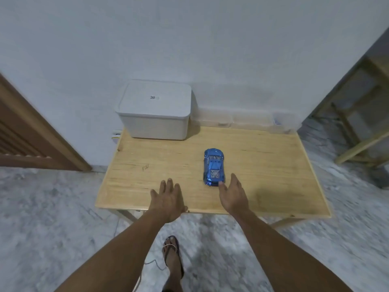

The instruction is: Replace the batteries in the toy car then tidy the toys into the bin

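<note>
On the pale wooden table [160, 165], whose grain runs in long streaks across a smooth rectangular top, I see the blue toy car [213, 167] standing on its wheels right of centre, its glossy, metallic-looking shell catching the light. It points lengthwise, one end toward the wall and the other toward the table's near edge.

My view of the right hand [232, 196] shows it with fingers straight and spread, a fingertip touching the car's near end (or so close that I cannot separate them); it grips nothing. The left hand [168, 199] lies palm down over the table's near edge, fingers extended and relaxed, also holding nothing, well apart from the car.

At the far left corner sits the white bin [155, 121], a rounded-corner plastic box with a matte lid closed on top and a small dark label in the lid's middle. It stands against the plain white wall [189, 39].

Below the table is mottled grey marble-like floor [52, 218], and a foot in a dark sandal [173, 256].
</note>
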Tool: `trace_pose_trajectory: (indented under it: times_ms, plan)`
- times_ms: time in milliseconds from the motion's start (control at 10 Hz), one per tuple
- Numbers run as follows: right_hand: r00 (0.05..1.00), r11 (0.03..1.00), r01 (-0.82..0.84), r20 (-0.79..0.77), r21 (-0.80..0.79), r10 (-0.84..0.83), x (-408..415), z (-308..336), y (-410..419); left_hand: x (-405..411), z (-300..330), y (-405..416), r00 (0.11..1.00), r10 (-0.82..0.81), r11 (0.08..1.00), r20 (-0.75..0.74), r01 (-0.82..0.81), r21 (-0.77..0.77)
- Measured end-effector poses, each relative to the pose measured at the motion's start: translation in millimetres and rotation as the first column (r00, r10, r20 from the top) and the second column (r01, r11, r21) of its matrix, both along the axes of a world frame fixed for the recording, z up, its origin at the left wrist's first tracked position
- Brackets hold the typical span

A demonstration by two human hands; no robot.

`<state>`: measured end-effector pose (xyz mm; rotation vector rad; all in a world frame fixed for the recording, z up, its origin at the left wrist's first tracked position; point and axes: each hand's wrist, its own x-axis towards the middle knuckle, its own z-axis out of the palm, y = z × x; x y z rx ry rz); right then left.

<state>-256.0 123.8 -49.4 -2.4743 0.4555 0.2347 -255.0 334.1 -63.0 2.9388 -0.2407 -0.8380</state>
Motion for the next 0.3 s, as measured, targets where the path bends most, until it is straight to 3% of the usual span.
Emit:
trace_pose_trajectory:
  times_ms: [300]
  plan:
    - [0.960,0.927,-0.260,-0.176,-0.269,0.218,-98.5,-29.7,-58.1,-71.3,-6.4,3.0,1.000,-0.018,1.000,-0.003,0.018,0.007]
